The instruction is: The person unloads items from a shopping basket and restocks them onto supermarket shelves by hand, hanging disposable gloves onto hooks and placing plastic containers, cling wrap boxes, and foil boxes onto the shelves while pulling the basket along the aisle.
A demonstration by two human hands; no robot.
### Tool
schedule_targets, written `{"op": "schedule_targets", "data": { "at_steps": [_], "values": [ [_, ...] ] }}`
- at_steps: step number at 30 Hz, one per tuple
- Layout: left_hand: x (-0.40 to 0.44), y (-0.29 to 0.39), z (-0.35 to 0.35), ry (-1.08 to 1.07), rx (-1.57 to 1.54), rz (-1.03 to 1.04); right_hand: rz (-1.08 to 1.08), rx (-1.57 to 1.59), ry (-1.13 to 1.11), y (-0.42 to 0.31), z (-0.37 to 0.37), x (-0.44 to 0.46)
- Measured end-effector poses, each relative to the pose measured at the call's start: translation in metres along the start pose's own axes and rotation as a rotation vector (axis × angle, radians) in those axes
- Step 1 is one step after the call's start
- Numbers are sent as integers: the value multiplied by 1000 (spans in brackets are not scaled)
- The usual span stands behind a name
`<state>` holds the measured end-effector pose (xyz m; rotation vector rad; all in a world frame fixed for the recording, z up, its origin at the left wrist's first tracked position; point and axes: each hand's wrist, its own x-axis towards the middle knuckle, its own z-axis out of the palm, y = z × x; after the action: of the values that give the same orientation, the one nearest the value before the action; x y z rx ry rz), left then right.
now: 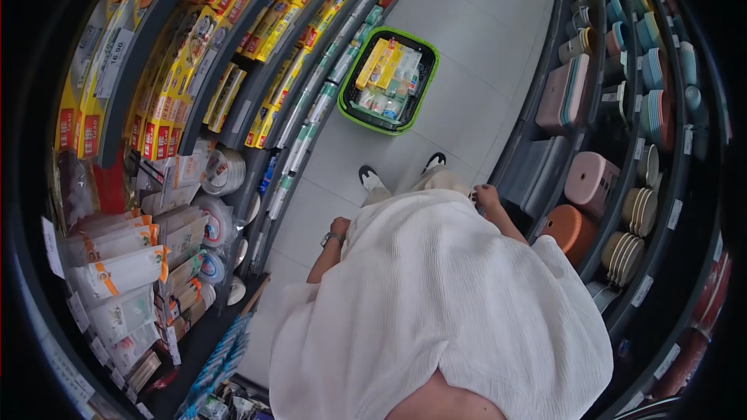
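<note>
My left hand hangs by my left side, with a watch on the wrist. Its fingers look loosely curled, and no held thing shows. On the other side, my right hand hangs beside my trousers, fingers bent inward, with nothing visible in it. Ahead of my shoes a black shopping basket with a bright green rim stands on the floor, apart from both hands. Inside it lie a yellow box and several clear packages.
Shelves at left carry yellow Glad boxes, rolls and packs of disposable tableware. Shelves at right bear a pink bin, an orange round container, trays and cups. A tiled aisle floor runs between.
</note>
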<state>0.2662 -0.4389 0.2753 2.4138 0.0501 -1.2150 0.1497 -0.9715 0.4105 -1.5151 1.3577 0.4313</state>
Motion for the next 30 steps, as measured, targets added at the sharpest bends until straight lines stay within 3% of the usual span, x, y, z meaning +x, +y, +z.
{"op": "schedule_targets", "data": {
  "at_steps": [2,4,6,8,9,12,15,18,27,29,30],
  "values": [
    [-5,-16,-10,-15,112,71,-65,-18,23,-13,3,-15],
    [0,-33,-22,-278,224,96,-94,-48,53,-15,5,-19],
    [12,-43,-28,-263,271,167,-61,-40,36,-7,3,-14],
    [10,-13,-52,-204,-176,-255,-3,-40,11,2,1,-11],
    [18,-3,-60,-209,-169,-260,39,-46,-16,5,-2,-9],
    [47,32,-78,-96,-179,-104,121,8,-12,47,2,27],
    [65,94,-99,-12,-280,-48,210,-58,-85,28,-1,37],
    [80,163,-109,21,-324,-8,279,82,-39,3,3,63],
    [152,291,-126,-94,-4,178,106,132,-163,-106,10,185],
    [166,310,-125,-92,-40,172,-59,-114,-106,-118,24,217],
    [179,323,-126,-83,-99,187,-45,-85,-101,-126,34,230]
  ]
}}
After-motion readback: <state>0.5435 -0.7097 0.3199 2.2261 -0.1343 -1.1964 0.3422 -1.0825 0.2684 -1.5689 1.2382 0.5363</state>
